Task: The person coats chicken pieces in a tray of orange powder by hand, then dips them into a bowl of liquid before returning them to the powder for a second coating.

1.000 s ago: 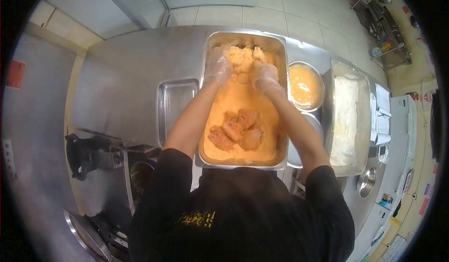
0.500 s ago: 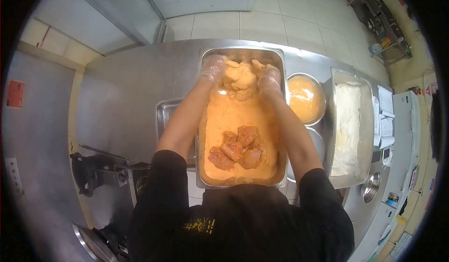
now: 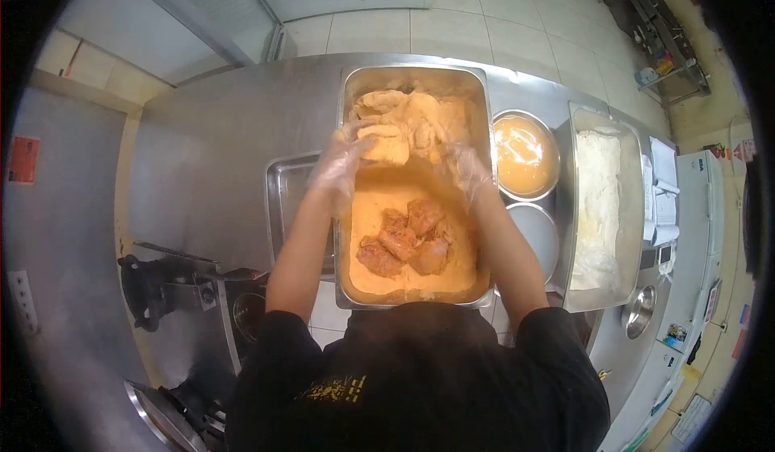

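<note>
A deep steel pan [image 3: 345, 234] holds orange seasoned flour [image 3: 373, 218]. My gloved left hand [image 3: 337, 160] is closed on a flour-coated piece of meat [image 3: 384, 144] over the pan's far half. More coated pieces [image 3: 420, 113] lie heaped against the far wall. My gloved right hand [image 3: 468, 166] hovers at the heap's right edge, fingers apart, with no piece visibly gripped. Closer to my body, several red marinated raw meat pieces, probably chicken [image 3: 397, 242], sit together on the flour. Both gloves are clear plastic.
Right of the pan stand a bowl of orange liquid [image 3: 525, 155], a round grey lid or bowl [image 3: 533, 238] and a long tub of white powder [image 3: 596, 202]. A shallow steel tray [image 3: 278, 202] lies partly under the pan's left side. A burner [image 3: 149, 290] is at the lower left.
Both hands have drawn back toward my body from the far end and apart. A coated piece has come up in the left hand, and the far heap now shows more spread out.
</note>
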Motion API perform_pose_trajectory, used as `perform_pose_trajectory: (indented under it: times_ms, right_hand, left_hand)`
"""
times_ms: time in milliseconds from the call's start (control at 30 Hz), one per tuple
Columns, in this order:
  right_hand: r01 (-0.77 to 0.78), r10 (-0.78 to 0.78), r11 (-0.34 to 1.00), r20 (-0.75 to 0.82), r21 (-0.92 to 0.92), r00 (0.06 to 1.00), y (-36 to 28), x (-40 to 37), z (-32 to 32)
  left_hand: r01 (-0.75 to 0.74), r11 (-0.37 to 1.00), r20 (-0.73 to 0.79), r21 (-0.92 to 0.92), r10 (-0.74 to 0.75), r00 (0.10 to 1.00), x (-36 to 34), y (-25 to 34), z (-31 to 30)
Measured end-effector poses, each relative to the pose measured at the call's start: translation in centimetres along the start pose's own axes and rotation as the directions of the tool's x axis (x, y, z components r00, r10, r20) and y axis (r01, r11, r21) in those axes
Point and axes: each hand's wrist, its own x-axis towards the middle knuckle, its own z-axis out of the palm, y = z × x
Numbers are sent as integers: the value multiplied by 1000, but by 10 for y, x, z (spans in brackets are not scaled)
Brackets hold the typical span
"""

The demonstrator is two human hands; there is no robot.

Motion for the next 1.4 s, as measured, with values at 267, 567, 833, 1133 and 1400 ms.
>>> perform_pose_trajectory:
  times_ms: [267, 567, 833, 1133, 1400]
  right_hand:
    - [-6, -492, -162, 75, -987, 867, -2, -29, 62]
    - [17, -158, -259, 60, -966, 986, -35, -71, 91]
    - [-29, -281, 511, -199, -859, 939, -15, -56, 37]
    - [148, -191, 980, -445, -131, 875, 20, -23, 50]
    - [151, -145, 988, -384, -14, 912, 0, -47, 91]
  left_hand:
    - [-383, 366, 161, 848, 511, 844, -15, -25, -8]
    - [-296, 393, 218, 870, 232, 948, 17, -26, 28]
    - [-400, 374, 270, 837, 353, 896, 35, -57, 25]
    - [-496, 700, 286, 514, 405, 868, -67, -28, 80]
    - [-439, 818, 272, 372, 356, 894, -79, -33, 76]
